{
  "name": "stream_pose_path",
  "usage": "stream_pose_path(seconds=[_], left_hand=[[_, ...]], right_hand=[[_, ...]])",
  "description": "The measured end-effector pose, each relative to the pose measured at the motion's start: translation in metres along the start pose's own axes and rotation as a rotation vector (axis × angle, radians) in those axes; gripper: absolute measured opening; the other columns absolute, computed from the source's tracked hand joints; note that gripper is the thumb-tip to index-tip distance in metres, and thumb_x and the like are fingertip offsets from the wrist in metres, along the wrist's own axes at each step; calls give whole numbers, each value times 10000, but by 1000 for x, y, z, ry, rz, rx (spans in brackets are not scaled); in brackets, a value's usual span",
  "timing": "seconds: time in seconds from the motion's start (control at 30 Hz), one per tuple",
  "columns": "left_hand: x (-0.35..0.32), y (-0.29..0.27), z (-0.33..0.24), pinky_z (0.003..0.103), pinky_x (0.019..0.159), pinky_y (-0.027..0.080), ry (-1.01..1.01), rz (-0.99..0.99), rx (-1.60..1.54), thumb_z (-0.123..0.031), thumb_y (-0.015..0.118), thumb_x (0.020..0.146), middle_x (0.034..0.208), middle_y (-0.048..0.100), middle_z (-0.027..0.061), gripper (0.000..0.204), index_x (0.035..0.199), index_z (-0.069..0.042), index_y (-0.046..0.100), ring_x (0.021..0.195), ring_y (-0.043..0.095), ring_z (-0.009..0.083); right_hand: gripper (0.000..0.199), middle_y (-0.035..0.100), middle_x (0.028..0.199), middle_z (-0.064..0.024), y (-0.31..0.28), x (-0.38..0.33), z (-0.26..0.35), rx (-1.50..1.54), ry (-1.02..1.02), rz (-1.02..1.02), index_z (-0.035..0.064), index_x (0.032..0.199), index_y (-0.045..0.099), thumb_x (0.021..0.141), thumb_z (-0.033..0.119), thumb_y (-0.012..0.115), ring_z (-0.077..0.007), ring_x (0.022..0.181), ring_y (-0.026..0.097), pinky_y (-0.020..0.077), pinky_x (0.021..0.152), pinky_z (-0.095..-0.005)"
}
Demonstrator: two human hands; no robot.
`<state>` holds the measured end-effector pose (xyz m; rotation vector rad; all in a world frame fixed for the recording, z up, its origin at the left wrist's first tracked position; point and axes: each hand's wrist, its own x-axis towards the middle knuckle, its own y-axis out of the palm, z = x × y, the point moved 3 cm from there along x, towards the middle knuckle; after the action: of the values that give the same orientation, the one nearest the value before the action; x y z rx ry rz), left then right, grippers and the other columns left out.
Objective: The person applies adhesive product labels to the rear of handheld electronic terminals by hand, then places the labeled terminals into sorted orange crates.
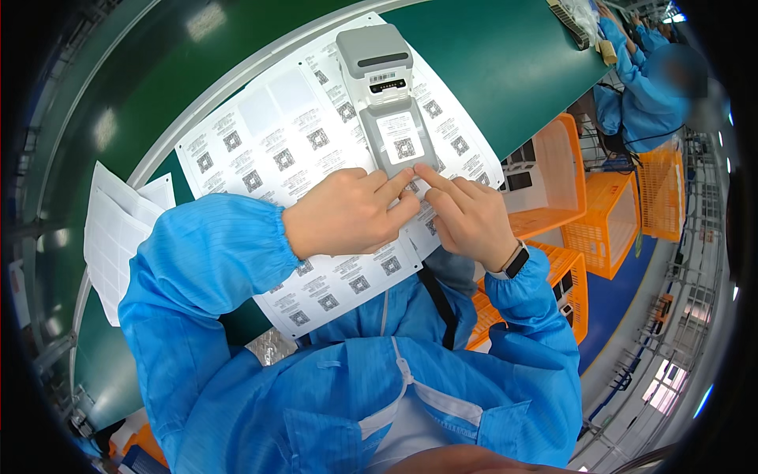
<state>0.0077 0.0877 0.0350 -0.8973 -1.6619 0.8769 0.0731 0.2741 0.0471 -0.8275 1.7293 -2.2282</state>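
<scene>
A large white sheet of square-code stickers [292,150] lies on the green work surface [489,55]. On it rests a grey and white box-shaped device [384,95] with a white code sticker [401,138] on its lower grey panel. My left hand [347,212] and my right hand [470,217] meet just below that panel, index fingertips touching at the sticker's lower edge. Both forearms wear blue sleeves; a dark watch sits on my right wrist.
More white sheets [118,229] lie at the left edge of the surface. Orange plastic crates [600,221] stand to the right, some holding dark items. Another person in blue [647,87] works at the far right. A metal rack [671,332] runs along the lower right.
</scene>
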Motion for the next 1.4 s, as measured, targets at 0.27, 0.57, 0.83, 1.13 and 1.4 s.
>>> stream_pose_path(seconds=[0.27,0.57,0.83,1.13,1.4], left_hand=[[-14,14,-8,261,597,501,434,-60,124,-198,710,797,920,665,94,249,957,-14,662,729,625,160],[-14,16,-3,266,584,482,434,-68,58,-196,709,832,886,640,62,211,939,-20,662,716,603,155],[-10,14,-3,270,583,478,440,-63,13,-196,742,819,836,610,39,213,928,-33,659,686,588,152],[0,-13,2,366,597,504,269,-88,-215,-415,835,752,811,646,90,498,950,11,673,672,622,257],[39,-13,-54,429,1076,447,-389,284,-916,-130,887,684,1415,505,248,1139,1580,-17,193,1287,556,338]], right_hand=[[413,651,1252,-98,-15,63,-40,-356,-9,-234,64,1172,640,762,39,688,-250,1029,658,560,744,-337],[668,600,1266,-256,1,148,-35,-147,242,32,20,1409,503,882,376,707,-396,1037,679,588,782,-465],[896,674,1021,-280,18,193,-54,13,510,140,-62,1416,475,788,526,724,-398,823,726,593,700,-431],[809,635,1159,-198,-70,61,-52,941,600,-746,-38,1440,413,829,331,795,-254,1039,659,533,895,-359],[825,526,1324,-191,-66,-71,47,720,542,-965,16,1422,430,748,266,834,-342,1206,580,466,1012,-380]])
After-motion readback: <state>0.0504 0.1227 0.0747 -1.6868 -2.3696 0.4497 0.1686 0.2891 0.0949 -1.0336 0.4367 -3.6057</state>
